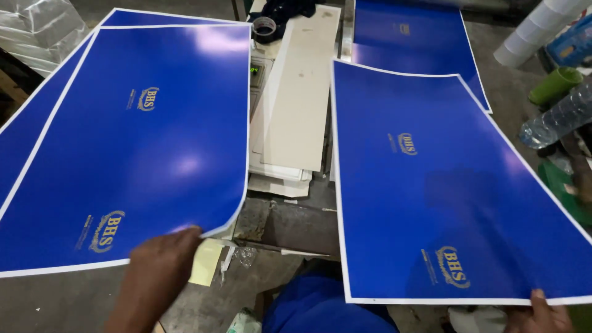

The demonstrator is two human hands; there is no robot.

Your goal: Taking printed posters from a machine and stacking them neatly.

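You have two large glossy blue printed sheets with white borders and gold emblems, the left sheet (123,148) and the right sheet (444,185), plus a small green-lit display (254,70) between them.

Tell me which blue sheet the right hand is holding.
The right hand holds the near right blue sheet at its bottom edge; the left sheet is under the left hand.
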